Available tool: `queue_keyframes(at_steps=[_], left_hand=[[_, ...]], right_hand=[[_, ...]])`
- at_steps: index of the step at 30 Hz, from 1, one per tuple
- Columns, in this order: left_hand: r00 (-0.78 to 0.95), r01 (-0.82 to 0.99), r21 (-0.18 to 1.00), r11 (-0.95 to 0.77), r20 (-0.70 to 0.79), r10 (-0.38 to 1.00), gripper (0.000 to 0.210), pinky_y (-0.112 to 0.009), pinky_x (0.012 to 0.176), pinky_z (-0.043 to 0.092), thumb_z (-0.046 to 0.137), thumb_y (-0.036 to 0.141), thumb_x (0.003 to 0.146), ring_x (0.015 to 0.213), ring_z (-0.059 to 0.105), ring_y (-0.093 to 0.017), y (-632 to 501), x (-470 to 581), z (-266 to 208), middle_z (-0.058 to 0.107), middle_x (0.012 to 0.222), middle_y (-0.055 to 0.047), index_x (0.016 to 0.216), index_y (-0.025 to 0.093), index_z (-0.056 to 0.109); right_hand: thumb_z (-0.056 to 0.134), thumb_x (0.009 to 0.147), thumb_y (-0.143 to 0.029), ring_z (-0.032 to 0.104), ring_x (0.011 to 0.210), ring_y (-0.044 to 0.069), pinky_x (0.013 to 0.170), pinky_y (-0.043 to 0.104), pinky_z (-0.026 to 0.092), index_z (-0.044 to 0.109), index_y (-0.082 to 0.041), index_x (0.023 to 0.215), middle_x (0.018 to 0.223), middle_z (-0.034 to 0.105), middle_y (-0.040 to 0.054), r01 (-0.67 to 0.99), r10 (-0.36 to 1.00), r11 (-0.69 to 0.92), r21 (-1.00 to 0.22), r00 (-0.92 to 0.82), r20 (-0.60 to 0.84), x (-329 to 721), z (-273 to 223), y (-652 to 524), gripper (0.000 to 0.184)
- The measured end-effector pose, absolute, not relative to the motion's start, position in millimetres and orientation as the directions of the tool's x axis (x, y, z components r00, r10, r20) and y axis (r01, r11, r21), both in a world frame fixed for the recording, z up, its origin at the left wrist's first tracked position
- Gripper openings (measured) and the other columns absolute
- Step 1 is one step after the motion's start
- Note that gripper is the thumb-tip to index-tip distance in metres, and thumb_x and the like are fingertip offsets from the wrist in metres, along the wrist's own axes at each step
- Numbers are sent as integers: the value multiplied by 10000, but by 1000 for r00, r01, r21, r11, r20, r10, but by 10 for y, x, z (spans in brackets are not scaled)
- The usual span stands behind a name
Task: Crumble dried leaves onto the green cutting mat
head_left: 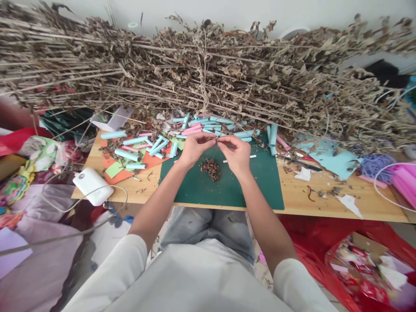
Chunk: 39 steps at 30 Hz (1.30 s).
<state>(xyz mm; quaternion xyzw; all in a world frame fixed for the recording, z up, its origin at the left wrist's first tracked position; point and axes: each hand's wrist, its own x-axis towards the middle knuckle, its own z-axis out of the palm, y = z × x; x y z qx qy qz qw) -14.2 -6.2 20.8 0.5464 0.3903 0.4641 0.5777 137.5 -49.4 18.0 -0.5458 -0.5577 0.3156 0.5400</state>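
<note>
Leaf bit (216,140), tiny and dark, sits pinched where the two hands meet over the far part of the green mat (261,188). Thumb and forefinger of the left hand (192,151) and of the right hand (238,156) are drawn almost together, leaving hardly any gap; both seem to have hold of it, though the tips hide most of it. A two-handed fingertip grip suits something so slight. Between the forearms lies the leaf pile (211,169), probably set there to be within reach of either hand: brown, curled, dry and brittle-looking. On the mat, a white stick (252,156) runs partly behind the right hand. Farther out, pale-blue paper tubes (127,155) lie loosely on the worktop (325,203), apparently kept aside. Across the back stretches a bundle of dried stalks (182,82) with shrivelled leaves.
</note>
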Motion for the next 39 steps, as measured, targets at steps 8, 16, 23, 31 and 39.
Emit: queue_keyframes(at_steps=[8, 16, 23, 31, 39], left_hand=[[234, -309, 932, 189, -118, 965, 366, -302, 790, 539, 835, 301, 639, 765, 670, -146, -456, -150, 284, 749, 861, -33, 986, 200, 771], [146, -311, 934, 175, -134, 980, 321, -296, 821, 527, 862, 265, 582, 792, 673, -146, -468, -141, 190, 755, 857, -39, 878, 177, 777], [137, -398, 877, 270, -234, 963, 249, -211, 656, 473, 849, 233, 561, 620, 596, -68, -456, -91, 220, 676, 665, 23, 760, 154, 721], [117, -440, 846, 300, -277, 954, 228, -214, 672, 481, 833, 210, 560, 630, 596, -61, -466, -76, 240, 683, 694, 21, 749, 159, 716], [76, -455, 844, 286, -283, 956, 230, -215, 685, 503, 846, 208, 556, 644, 620, -68, -404, -139, 264, 696, 695, 19, 746, 165, 724]], right_hand=[[643, 830, -234, 690, 918, 182, 836, 347, 618, 729, -221, 1014, 1058, 700, 57, 223, 950, 260, -940, 118, 291, 1309, 285, -843, 204], [599, 827, -189, 699, 983, 193, 919, 370, 590, 715, -229, 1100, 1141, 715, 53, 261, 963, 216, -941, 100, 249, 1244, 200, -866, 299], [601, 832, -219, 703, 966, 181, 892, 346, 594, 595, -202, 1236, 1181, 692, 94, 185, 960, 199, -962, 159, 229, 1219, 138, -941, 405], [594, 880, -305, 675, 785, 189, 762, 336, 576, 724, -235, 832, 854, 721, 44, 454, 921, 192, -870, 223, 319, 1266, 240, -1066, 155], [626, 851, -346, 669, 732, 195, 673, 324, 556, 710, -240, 832, 823, 708, 30, 334, 944, 96, -938, 268, 192, 1453, 440, -1401, 136]])
